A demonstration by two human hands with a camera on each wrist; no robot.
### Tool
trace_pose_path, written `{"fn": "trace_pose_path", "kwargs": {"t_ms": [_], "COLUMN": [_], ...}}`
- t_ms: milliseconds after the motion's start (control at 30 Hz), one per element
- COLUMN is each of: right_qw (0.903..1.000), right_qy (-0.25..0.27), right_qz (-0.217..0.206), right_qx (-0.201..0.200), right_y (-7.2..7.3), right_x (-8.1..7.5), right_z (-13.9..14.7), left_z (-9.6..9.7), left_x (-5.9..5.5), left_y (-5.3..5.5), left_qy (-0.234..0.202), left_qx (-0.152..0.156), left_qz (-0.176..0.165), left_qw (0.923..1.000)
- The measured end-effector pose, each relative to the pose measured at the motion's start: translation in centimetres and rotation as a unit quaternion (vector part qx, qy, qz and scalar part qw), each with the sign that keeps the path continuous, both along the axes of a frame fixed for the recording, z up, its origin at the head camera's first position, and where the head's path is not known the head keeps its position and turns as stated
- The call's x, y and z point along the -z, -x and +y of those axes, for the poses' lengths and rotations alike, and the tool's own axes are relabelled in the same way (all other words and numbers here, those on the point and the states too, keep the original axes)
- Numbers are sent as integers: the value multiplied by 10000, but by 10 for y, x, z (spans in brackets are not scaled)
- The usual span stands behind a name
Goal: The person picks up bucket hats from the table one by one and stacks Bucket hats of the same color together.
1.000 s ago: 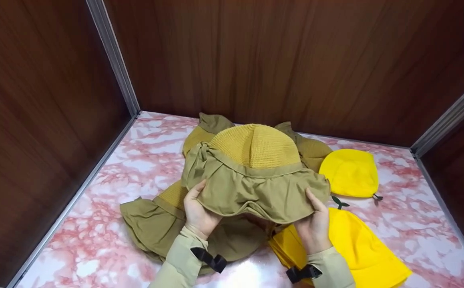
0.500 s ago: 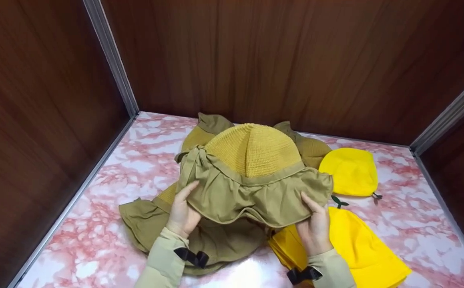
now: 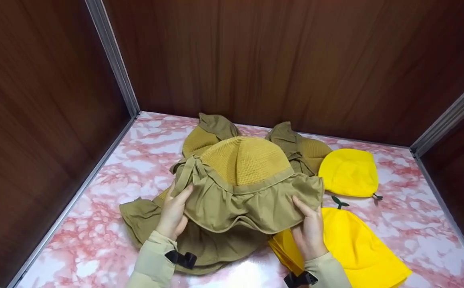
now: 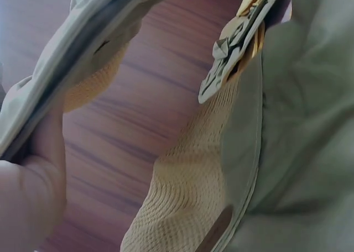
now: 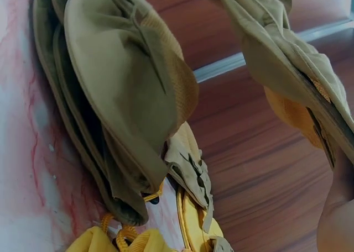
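A sun hat [image 3: 244,162] with a mustard knitted crown and a ruffled khaki brim is held up at the middle of the head view. My left hand [image 3: 173,212] pinches the brim's left side, near a tied bow, thumb on top. On the opposite side my right hand [image 3: 311,230] grips the brim the same way. Beneath the held hat, another khaki hat [image 3: 223,250] lies on the table, partly covered. In the left wrist view the raised brim [image 4: 83,47] sits in the hand, apart from the hat lying below. The fingers under the brim are mostly hidden.
Two similar hats, one at the back left [image 3: 195,140] and one at the back right [image 3: 314,150], lie near the wooden wall [image 3: 256,60]. Bright yellow hats [image 3: 350,172] with green sprouts lie on the right. A folded yellow cloth item [image 3: 287,248] sits near my right wrist.
Both hands have brought the held hat lower and slightly left, nearer to me. More of the two back hats shows now. The yellow hats have stayed in place.
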State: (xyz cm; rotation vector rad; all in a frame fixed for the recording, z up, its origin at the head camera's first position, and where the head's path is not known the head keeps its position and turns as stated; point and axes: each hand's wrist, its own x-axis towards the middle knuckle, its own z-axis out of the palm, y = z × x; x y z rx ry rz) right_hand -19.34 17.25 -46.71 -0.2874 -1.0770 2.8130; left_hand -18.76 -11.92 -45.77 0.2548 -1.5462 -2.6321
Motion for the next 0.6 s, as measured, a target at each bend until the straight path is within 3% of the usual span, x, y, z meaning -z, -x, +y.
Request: {"fn": "trace_pose_path", "kwargs": {"t_ms": [167,333,467,600], "right_qw": [9991,9946,9865,9738], "right_qy": [-405,-1029,-1633,-2268], "right_qz": [-54,-62,-61,152], "right_qx": [-82,-126,-109,6], "right_y": [-2,-5,-7,-7], "right_x": [0,-1,1,6], "right_z": [-1,-3,-7,-12], "left_z": [-9,-22,-35,-47], "left_x": [0,3,7,10], "left_y": [-1,0,1,-3], "left_qy": [763,1918,2922,4016], "left_qx": [-277,-692,-999,-1068], "left_qz": [-117,51,375,398], "left_qw": [9966,9790,9504,9087]}}
